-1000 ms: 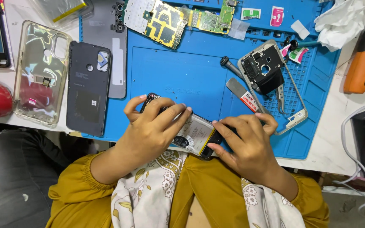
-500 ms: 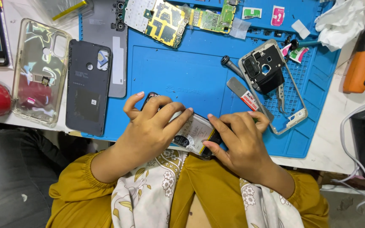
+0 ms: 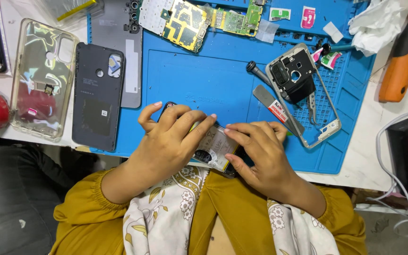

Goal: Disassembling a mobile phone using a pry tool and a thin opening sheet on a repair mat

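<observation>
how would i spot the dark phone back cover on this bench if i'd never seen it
Start at the blue work mat that covers most of the bench and go to its left edge. The dark back cover lies flat there, half on the mat, just left of the left hand. Unlike the clear phone case beside it, it is opaque and near black, with a small round hole.

Left hand (image 3: 171,141) flat, fingers spread, pressing down; right hand (image 3: 260,151) curled alongside, fingertips meeting.
</observation>
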